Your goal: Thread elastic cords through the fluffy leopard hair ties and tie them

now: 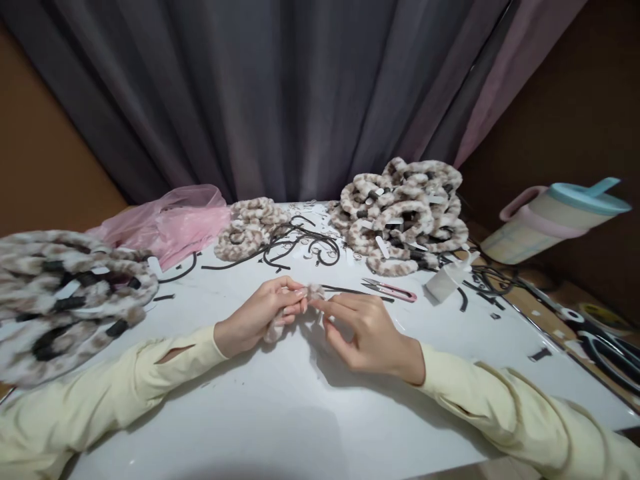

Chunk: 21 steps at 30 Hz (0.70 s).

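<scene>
A small length of plush tube, whitish with brown spots, is between my two hands over the middle of the table. My left hand is closed around it, and part of the plush shows below the fingers. My right hand has its fingertips at the end of the tube, with the thumb bent underneath. What exactly lies between those fingertips is too small to make out. Just behind the hands are a black cord and pink-handled thread snips.
Plush rings are heaped at left, centre back and right. Beside them lie a pink bag, tangled black cords and a white packet. Farther right are a tumbler and black scissors.
</scene>
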Each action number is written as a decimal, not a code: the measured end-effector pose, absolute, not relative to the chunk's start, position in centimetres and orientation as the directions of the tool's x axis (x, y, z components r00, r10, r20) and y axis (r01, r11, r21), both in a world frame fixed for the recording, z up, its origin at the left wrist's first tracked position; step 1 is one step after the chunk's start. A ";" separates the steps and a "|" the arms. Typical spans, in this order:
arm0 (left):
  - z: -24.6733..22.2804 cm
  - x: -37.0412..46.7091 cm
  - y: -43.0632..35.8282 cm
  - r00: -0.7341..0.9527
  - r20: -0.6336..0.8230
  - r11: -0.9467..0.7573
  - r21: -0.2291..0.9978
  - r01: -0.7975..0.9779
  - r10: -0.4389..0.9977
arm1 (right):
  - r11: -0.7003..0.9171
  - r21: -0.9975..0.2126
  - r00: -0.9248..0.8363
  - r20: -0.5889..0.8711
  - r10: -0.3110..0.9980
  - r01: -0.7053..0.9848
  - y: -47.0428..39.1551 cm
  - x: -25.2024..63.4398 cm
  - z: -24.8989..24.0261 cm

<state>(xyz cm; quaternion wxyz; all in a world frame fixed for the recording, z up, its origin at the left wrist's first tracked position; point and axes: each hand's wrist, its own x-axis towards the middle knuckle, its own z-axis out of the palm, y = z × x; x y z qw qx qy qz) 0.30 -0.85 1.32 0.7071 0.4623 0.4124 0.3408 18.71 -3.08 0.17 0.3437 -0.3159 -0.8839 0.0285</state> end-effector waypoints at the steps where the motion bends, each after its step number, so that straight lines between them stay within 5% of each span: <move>1: 1.4 0.2 -0.7 0.439 -0.298 0.386 0.914 -0.127 0.848 | 0.776 -0.270 -0.567 0.555 0.609 0.569 -3.1 18.6 0.0; 8: 0.9 -0.6 0.5 0.563 -0.401 0.654 0.661 -0.369 0.723 | 0.626 -0.234 -0.512 0.402 0.759 0.744 -2.5 18.0 -1.1; 12: 1.4 -0.4 0.3 0.589 -0.430 0.716 0.552 -0.428 0.684 | 0.497 -0.613 -0.443 0.254 0.860 0.614 -2.4 17.2 -0.9; 15: 1.8 0.1 -0.3 0.550 -0.430 0.666 0.656 -0.354 0.716 | 0.307 -0.863 -0.454 0.104 0.885 0.401 -2.3 16.8 -0.4; 21: 1.5 0.4 -1.4 0.436 -0.195 0.244 0.968 -0.058 0.878 | 0.113 -0.965 -0.422 0.003 0.907 0.237 -1.7 17.2 0.1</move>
